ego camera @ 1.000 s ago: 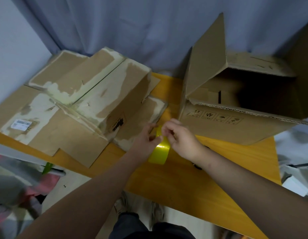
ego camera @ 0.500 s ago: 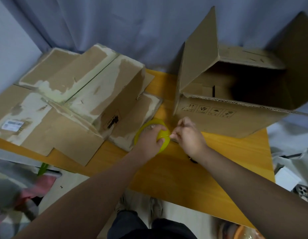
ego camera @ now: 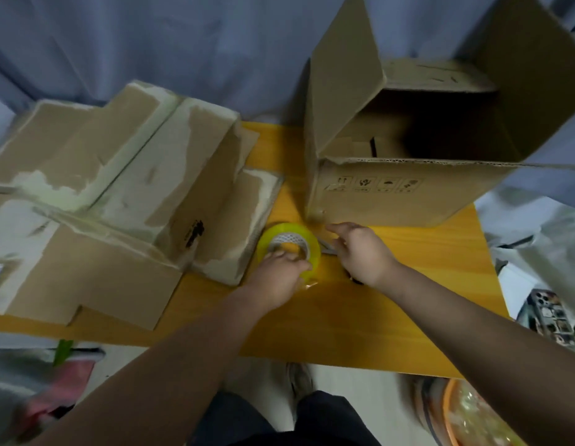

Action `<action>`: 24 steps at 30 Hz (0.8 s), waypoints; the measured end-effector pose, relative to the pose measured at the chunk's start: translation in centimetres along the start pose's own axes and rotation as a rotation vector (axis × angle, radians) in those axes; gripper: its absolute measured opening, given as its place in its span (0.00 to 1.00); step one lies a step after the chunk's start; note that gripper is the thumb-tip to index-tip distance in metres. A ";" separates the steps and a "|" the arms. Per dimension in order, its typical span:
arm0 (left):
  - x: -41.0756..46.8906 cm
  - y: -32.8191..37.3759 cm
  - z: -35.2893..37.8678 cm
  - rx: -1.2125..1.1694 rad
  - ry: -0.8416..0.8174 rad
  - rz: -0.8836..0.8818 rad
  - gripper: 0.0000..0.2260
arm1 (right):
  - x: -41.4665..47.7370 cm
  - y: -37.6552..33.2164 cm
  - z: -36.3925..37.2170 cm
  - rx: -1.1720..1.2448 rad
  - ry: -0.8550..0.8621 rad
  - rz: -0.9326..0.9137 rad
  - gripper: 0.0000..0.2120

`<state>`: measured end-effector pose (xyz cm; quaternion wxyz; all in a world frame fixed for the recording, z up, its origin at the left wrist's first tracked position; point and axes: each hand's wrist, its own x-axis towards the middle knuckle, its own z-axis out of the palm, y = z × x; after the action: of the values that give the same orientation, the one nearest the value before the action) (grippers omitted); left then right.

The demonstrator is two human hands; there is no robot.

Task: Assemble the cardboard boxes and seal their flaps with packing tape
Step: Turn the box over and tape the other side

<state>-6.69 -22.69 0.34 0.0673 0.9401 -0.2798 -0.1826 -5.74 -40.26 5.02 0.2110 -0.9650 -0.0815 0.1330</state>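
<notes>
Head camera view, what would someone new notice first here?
The bright yellow tape roll at the middle of the orange table, gripped by the left hand with the right hand beside it. Behind it at right stands a big open cardboard box; at left lies a heap of worn, patchy cardboard boxes.

Bare forearms (ego camera: 183, 365) -- dark trousers (ego camera: 324, 420) -- grey, worn sneakers (ego camera: 299, 379).

Orange table (ego camera: 424, 268) before blue curtain (ego camera: 183, 43)
</notes>
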 end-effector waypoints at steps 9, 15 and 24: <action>-11.2 -14.7 -9.7 0.101 0.426 0.131 0.18 | 5.5 -16.0 4.1 0.395 0.097 0.047 0.18; -15.3 -24.0 -10.6 0.284 0.070 0.216 0.29 | 8.3 -24.0 6.9 0.695 0.098 0.175 0.19; -11.7 -20.6 -9.6 0.397 0.108 0.164 0.27 | 6.6 -23.2 6.7 1.277 0.266 0.353 0.11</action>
<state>-1.82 1.21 8.08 -0.0897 0.9174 -0.3819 -0.0671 -3.77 -15.50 7.64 0.7231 -0.6581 0.1985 0.0677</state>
